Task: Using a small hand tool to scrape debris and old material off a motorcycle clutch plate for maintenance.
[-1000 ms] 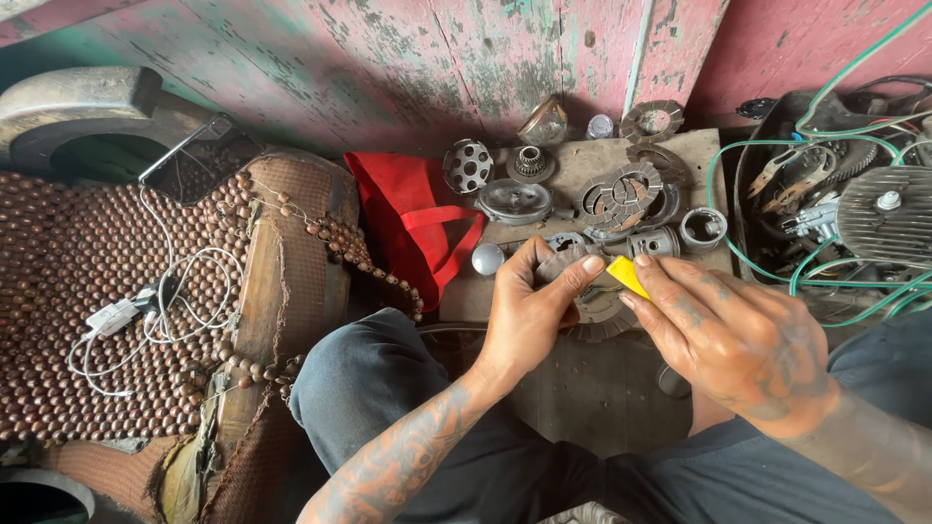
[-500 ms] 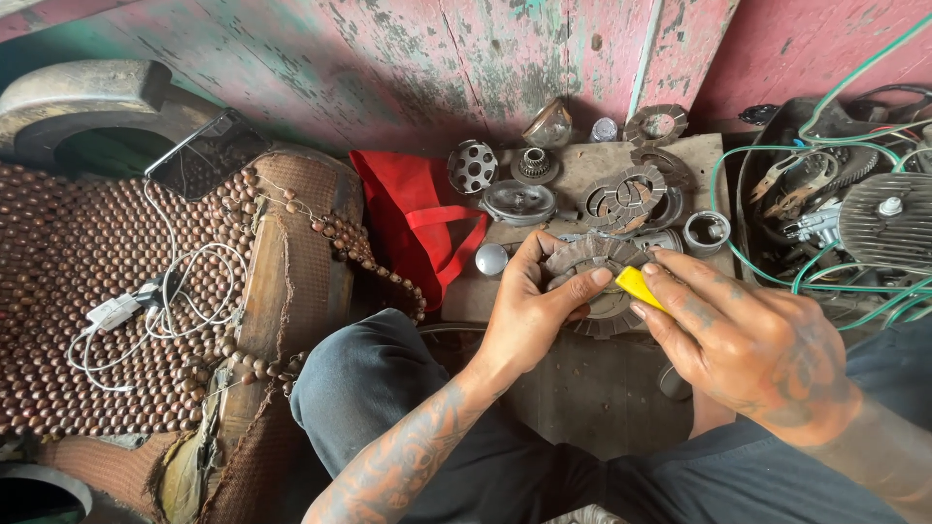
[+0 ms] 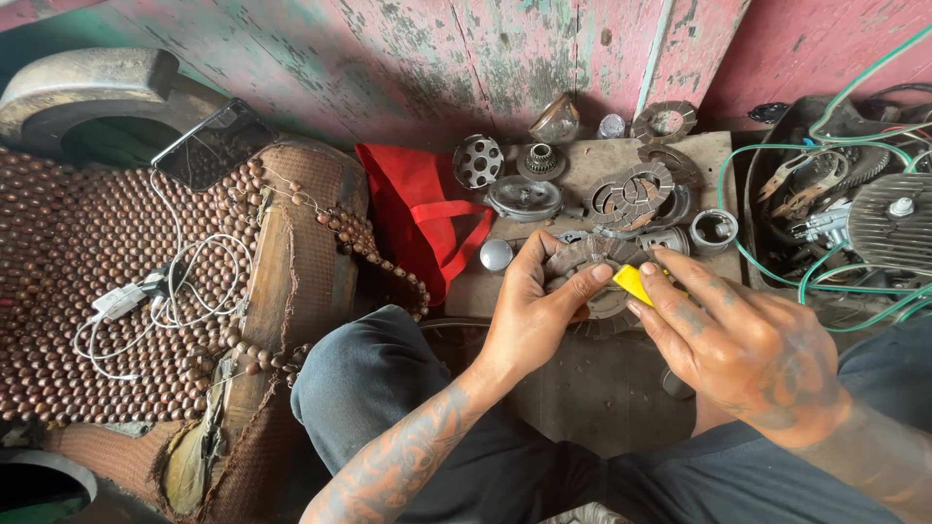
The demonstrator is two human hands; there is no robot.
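Looking down from the head view, the left hand grips a round, toothed disc, thumb over its near rim and fingers curled on the far edge, so the hand is closed on it. The disc sits just above the board, in front of the knees, near a stack of similar rings. The right hand pinches a small yellow piece between thumb and forefinger, its tip touching the disc's right edge.

The disc looks like stiff metal with a worn, gritty face: rigid, moderately heavy for its span, probably greasy, so likely to slip if held flat. Holding it by the rim with thumb opposite fingers seems safest, keeping the face free. The yellow piece looks light and hard; a fingertip pinch suits it
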